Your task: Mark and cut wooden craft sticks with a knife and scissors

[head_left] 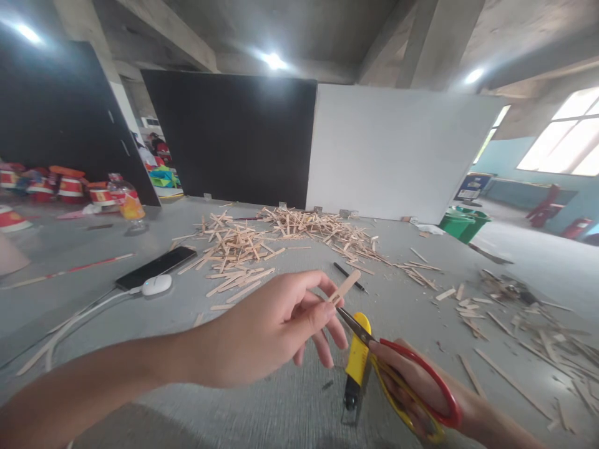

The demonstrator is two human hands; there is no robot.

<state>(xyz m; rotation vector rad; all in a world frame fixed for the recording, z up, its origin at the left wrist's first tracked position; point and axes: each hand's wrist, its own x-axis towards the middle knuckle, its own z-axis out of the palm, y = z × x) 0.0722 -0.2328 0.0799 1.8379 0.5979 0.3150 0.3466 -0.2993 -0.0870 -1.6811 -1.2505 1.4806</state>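
My left hand [285, 327] pinches a short wooden craft stick [345, 285] between thumb and forefinger, its free end pointing up and to the right. In my right hand [412, 380] is a pair of scissors [435, 380] with one red and one yellow handle loop. The dark blades reach up to the fingertips of my left hand, beside the stick's lower end; whether they touch it I cannot tell. Under the scissors lies a yellow utility knife [358, 358] with a black end. A black pen [350, 276] rests just beyond the stick.
Piles of craft sticks [238, 240] spread across the middle of the grey table [262, 405]. Cut pieces [468, 305] scatter on the right. At left are a phone [156, 267], a white earbud case [157, 285] with a cable, and a bottle [127, 199]. Black and white panels [384, 149] stand behind.
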